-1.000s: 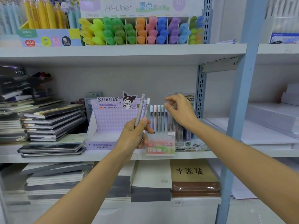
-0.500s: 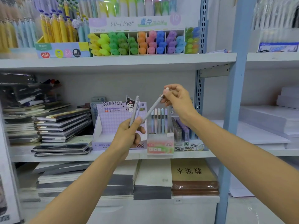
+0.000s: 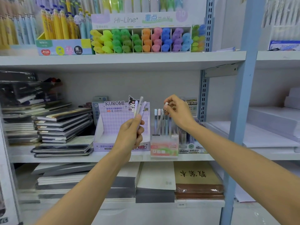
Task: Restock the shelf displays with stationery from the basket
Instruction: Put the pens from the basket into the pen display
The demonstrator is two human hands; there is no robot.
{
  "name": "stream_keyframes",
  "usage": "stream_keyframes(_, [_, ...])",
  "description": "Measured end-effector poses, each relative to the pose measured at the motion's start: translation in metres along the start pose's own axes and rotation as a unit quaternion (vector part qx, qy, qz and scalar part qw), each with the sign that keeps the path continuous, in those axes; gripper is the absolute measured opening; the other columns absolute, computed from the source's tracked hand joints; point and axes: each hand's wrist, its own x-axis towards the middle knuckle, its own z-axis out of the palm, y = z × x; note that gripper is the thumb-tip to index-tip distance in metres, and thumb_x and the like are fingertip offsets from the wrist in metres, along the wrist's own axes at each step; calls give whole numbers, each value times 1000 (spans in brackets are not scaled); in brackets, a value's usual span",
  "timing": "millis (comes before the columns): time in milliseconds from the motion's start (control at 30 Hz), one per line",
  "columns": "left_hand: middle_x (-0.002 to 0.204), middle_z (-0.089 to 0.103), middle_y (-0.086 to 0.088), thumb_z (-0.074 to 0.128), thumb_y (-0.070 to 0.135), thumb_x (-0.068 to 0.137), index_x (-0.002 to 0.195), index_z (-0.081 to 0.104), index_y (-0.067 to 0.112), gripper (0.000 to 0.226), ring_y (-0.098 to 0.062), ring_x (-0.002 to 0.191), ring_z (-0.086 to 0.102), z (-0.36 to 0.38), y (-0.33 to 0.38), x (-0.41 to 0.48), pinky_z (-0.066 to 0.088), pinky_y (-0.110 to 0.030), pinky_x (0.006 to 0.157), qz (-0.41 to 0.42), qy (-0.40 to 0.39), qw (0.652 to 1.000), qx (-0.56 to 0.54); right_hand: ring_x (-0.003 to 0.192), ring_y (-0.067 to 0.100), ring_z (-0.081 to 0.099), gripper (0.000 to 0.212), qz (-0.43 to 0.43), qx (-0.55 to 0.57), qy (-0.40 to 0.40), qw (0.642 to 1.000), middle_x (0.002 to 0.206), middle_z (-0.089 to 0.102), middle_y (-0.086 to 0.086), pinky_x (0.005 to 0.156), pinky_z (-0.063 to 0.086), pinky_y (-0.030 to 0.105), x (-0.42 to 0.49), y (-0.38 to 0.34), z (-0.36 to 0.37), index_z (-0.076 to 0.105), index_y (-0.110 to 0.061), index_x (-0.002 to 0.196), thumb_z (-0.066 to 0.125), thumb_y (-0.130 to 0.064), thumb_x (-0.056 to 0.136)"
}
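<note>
Left grip (image 3: 129,135), right grip (image 3: 178,112), both curled.

Middle shelf (image 3: 194,157), left to right: notebook stacks (image 3: 61,125), Kuromi box (image 3: 112,127), pencil holder (image 3: 164,148) just beside it, refill display (image 3: 190,143) at the far right. Upper shelf (image 3: 123,60): pen box (image 3: 63,47) left of the highlighter rack (image 3: 141,39). Your left hand (image 3: 129,135) holds the pencil bunch (image 3: 140,108) before the Kuromi box; your right hand (image 3: 178,111), above the pencil holder, pinches a single pencil (image 3: 160,122) slanting down into it.

Stacked notebooks (image 3: 63,125) lie left; white paper reams (image 3: 272,127) sit beyond the blue post (image 3: 240,111).
</note>
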Motion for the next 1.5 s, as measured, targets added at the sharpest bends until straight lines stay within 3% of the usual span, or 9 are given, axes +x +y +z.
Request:
stream_keyframes(500, [65, 46, 5, 52, 39, 97, 93, 59, 15, 25, -8, 43, 31, -5, -18, 10, 25, -18, 38, 2, -7, 1000, -13, 70, 19, 67, 8, -43, -42, -83, 995, 76, 65, 3, 72, 56, 33, 13, 7, 21, 53, -12, 103, 54, -8, 96])
stream_keyframes(700, [64, 47, 5, 53, 40, 97, 94, 59, 15, 27, -9, 44, 31, -4, -20, 10, 25, -18, 38, -4, -9, 1000, -17, 67, 8, 58, 15, -54, -65, -17, 996, 77, 63, -5, 62, 46, 17, 13, 13, 24, 52, -19, 93, 66, -15, 89])
stream_keyframes(867, [63, 48, 6, 53, 39, 97, 94, 59, 13, 26, -8, 43, 31, -1, -19, 10, 26, -17, 37, -3, -11, 1000, -12, 72, 16, 60, 4, -59, -132, -32, 989, 79, 64, -2, 74, 54, 35, 13, 17, 25, 63, -15, 92, 66, -15, 89])
stream_keyframes(967, [62, 48, 6, 53, 38, 97, 92, 59, 13, 26, -9, 43, 31, 1, -17, 9, 25, -18, 37, -1, -11, 1000, -6, 72, 12, 58, 5, -49, -145, -42, 987, 80, 64, -4, 75, 53, 35, 14, 13, 22, 67, -15, 91, 64, -19, 91])
stream_keyframes(1067, [62, 47, 5, 55, 38, 96, 92, 59, 13, 26, -9, 43, 31, 3, -14, 6, 25, -18, 37, 9, -17, 1000, 9, 75, 9, 60, 16, -19, -18, -26, 999, 84, 65, -5, 70, 48, 23, 10, -1, 16, 64, -15, 97, 56, -30, 96])
stream_keyframes(1167, [63, 45, 3, 55, 36, 96, 92, 60, 12, 25, -10, 43, 29, 4, -10, 2, 25, -18, 38, 17, -30, 999, 27, 71, 8, 63, 30, 56, 179, -93, 978, 90, 69, 0, 65, 51, 21, 5, -21, 7, 63, -15, 106, 55, -41, 95])
stream_keyframes(1267, [61, 41, 3, 58, 36, 95, 91, 58, 11, 26, -9, 42, 24, 6, -6, -3, 24, -18, 37, 30, -48, 997, 45, 72, 14, 61, 18, 64, 198, -159, 965, 87, 68, 5, 66, 51, 24, -1, -33, -1, 68, -15, 101, 63, -30, 92])
stream_keyframes(1367, [57, 37, 6, 66, 32, 90, 81, 55, 16, 22, -8, 41, 21, 6, 0, -8, 23, -18, 35, 33, -59, 997, 43, 64, 11, 61, 7, 58, 250, -116, 960, 78, 67, 5, 62, 51, 21, -1, -41, -11, 67, -10, 95, 64, -15, 92])
stream_keyframes(1500, [51, 35, 10, 68, 25, 89, 87, 59, 19, 11, -6, 38, 20, 3, 8, -10, 21, -17, 32, -3, -27, 999, -27, 64, 11, 67, 2, 63, 315, -42, 946, 76, 69, 6, 61, 54, 19, 0, -45, -29, 65, -6, 90, 63, -6, 91])
